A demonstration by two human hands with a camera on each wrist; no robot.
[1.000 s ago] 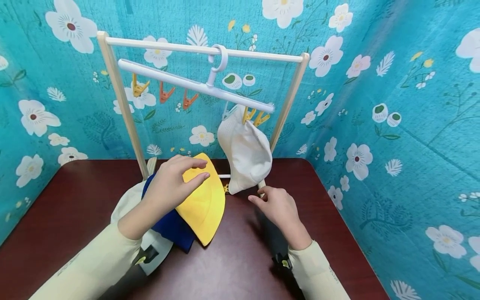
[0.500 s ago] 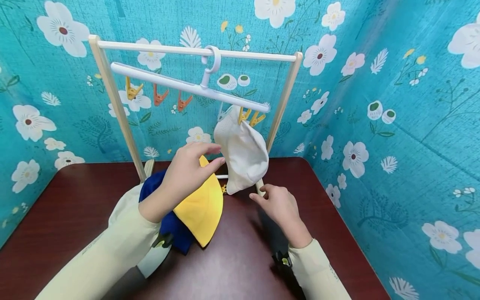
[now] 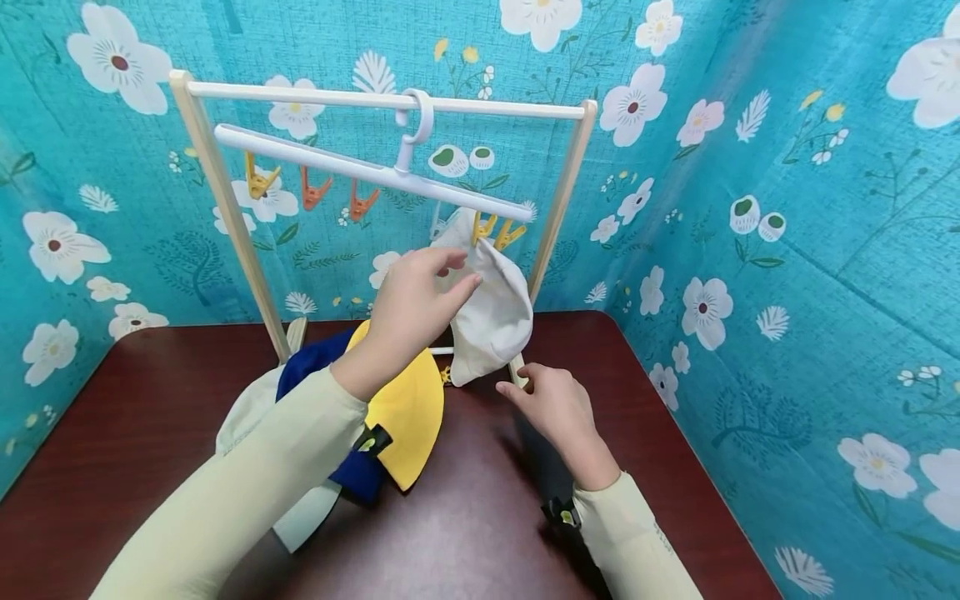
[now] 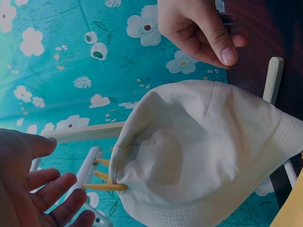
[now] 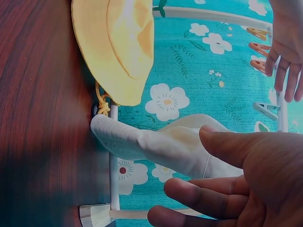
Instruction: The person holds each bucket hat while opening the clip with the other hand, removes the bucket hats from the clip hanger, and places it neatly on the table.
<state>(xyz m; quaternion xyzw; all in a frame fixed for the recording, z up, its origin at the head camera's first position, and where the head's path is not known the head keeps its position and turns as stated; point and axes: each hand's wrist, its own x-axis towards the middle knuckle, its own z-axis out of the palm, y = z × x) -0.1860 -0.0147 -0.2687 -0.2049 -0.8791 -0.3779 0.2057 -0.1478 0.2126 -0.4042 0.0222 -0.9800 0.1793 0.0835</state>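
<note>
A white bucket hat (image 3: pixel 504 321) hangs by its edge from a yellow clip (image 3: pixel 482 228) at the low right end of a white hanger (image 3: pixel 315 158). My left hand (image 3: pixel 416 304) is raised in front of the hat, fingers spread and slightly bent, overlapping it in the head view. In the left wrist view the hat's crown (image 4: pixel 189 142) faces the camera, beyond the fingers (image 4: pixel 57 187). Below and to the right of the hat, my right hand (image 3: pixel 555 408) hovers over the table with loosely bent fingers. Neither hand holds anything.
A wooden rack (image 3: pixel 564 204) carries the tilted hanger. Orange clips (image 3: pixel 315 190) and another yellow clip (image 3: pixel 260 179) hang on its left half. Yellow (image 3: pixel 412 417), navy (image 3: pixel 303 367) and pale (image 3: pixel 247 408) hats lie overlapping on the dark red table (image 3: pixel 450 533). Floral cloth surrounds the table.
My left hand has moved right and up, from over the yellow hat to in front of the hanging white hat. The right hand stays nearly still. The head view has shifted slightly.
</note>
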